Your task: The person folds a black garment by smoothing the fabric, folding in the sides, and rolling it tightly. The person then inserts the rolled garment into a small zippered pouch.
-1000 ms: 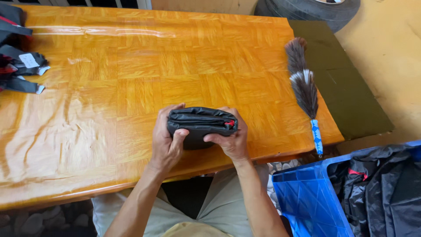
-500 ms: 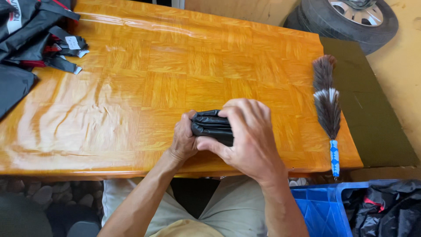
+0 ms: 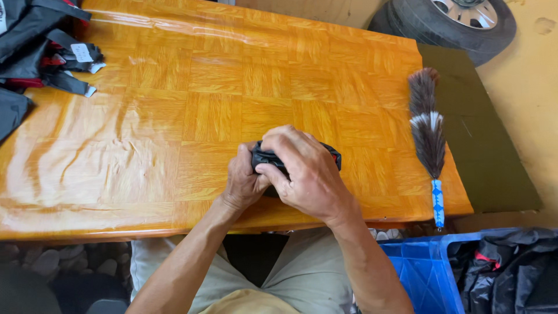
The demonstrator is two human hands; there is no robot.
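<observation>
A small folded black fabric bundle [image 3: 268, 157] with a red trim at its right end lies near the front edge of the glossy orange wooden table [image 3: 192, 104]. My left hand [image 3: 244, 180] grips its left end from below. My right hand [image 3: 308, 174] is laid over the top of it and covers most of it, fingers curled round the fabric. Only the left corner and right tip of the bundle show.
A heap of black fabric items [image 3: 35, 46] with straps and white tags lies at the table's far left. A feather duster [image 3: 427, 134] with a blue handle rests along the right edge. A blue crate [image 3: 424, 273] holding black fabric stands at lower right, a tyre [image 3: 459, 23] behind.
The bundle was held flat between both hands a second ago. My right hand has since moved over its top and now presses and wraps it, and the bundle looks smaller.
</observation>
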